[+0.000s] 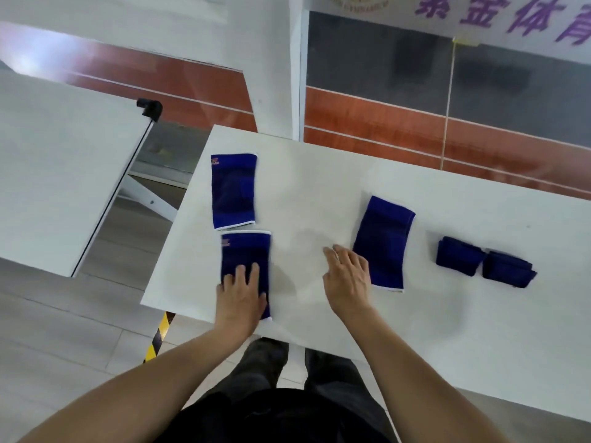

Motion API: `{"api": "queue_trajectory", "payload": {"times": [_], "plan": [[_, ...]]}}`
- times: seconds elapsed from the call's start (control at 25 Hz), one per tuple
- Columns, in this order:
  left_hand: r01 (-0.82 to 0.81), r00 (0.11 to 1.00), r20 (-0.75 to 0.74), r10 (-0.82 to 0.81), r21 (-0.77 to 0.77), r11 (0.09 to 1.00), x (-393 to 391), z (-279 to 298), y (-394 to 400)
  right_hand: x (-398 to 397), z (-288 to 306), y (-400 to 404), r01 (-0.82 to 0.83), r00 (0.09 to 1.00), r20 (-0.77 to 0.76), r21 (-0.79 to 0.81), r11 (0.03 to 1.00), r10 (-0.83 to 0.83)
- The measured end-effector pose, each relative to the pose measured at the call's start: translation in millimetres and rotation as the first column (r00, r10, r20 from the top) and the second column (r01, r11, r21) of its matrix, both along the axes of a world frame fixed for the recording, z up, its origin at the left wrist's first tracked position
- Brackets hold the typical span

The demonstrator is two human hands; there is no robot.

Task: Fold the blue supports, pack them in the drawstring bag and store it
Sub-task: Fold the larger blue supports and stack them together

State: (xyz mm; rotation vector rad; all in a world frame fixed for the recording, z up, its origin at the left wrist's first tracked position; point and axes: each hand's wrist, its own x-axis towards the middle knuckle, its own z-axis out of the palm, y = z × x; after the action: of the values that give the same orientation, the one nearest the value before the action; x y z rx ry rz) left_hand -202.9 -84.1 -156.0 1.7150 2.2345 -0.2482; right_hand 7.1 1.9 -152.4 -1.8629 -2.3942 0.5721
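Here left hand (241, 295) lies flat, open, on near-edge support (245, 260); right hand (347, 276) open, empty.

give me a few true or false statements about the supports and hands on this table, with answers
1. The left hand lies flat on the near-left blue support. True.
2. All the blue pieces are already folded small. False: three lie flat and two folded bundles sit at the right.
3. The right hand is gripping the middle support. False: it is open, fingers spread, beside that support's left edge.
4. The far-left support lies beyond the one under the left hand, with no hand on it. True.
5. A drawstring bag lies on the white table. False: no bag is in view.
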Motion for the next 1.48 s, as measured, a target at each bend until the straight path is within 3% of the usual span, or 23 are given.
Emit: {"api": "queue_trajectory", "payload": {"times": [0.08,0.2,0.4,0.52,0.64,0.76,0.84,0.96,1.08,1.24,1.48], "plan": [[0.251,0.968,0.008,-0.251,-0.009,0.968,-2.4,-8.2,-14.7,-27.1,-0.7,-5.0,-0.108,0.994,-0.026,-0.019,0.994,0.108],[0.528,0.848,0.026,-0.529,0.042,0.848,-10.2,-12.4,-10.4,-46.6,-2.6,-20.0,-0.230,0.973,-0.020,-0.106,0.967,0.229],[0.769,0.639,0.014,-0.769,0.010,0.639,-15.4,-10.7,31.8,-26.4,-8.2,-48.8,-0.084,0.990,0.102,-0.141,0.986,0.099],[0.751,0.660,-0.028,-0.751,0.016,0.660,-2.9,-7.7,67.7,-19.9,-8.8,-56.5,-0.042,0.983,0.176,-0.094,0.995,0.058],[0.654,0.756,-0.025,-0.654,0.033,0.756,-3.6,3.0,94.0,-22.0,-12.3,-54.4,-0.010,0.989,0.143,-0.090,0.996,0.023],[0.375,0.925,0.036,-0.378,0.063,0.925,-34.1,7.2,102.7,-32.0,-15.0,-40.7,0.014,0.992,0.124,-0.113,0.993,0.000],[0.186,0.980,0.068,-0.186,0.008,0.982,-60.1,1.0,99.4,-36.3,-15.7,-29.4,0.028,0.991,0.133,-0.124,0.992,-0.011],[0.223,0.971,0.107,-0.215,-0.072,0.972,-79.1,-3.1,85.0,-41.0,-13.7,-18.4,0.054,0.987,0.154,-0.082,0.995,-0.041],[0.301,0.947,0.117,-0.299,0.000,0.954,-73.8,1.8,59.3,-53.4,-12.1,-13.9,0.057,0.991,0.122,-0.015,0.998,-0.055],[0.166,0.986,0.012,-0.167,0.093,0.982,-87.1,-6.0,17.9,-82.1,-10.6,-9.1,-0.020,0.999,0.030,0.043,0.999,0.018],[0.119,0.991,-0.063,-0.115,0.068,0.990,-142.3,-12.6,8.2,-125.2,-10.5,-19.3,-0.196,0.978,0.062,-0.070,0.978,0.201]]}}
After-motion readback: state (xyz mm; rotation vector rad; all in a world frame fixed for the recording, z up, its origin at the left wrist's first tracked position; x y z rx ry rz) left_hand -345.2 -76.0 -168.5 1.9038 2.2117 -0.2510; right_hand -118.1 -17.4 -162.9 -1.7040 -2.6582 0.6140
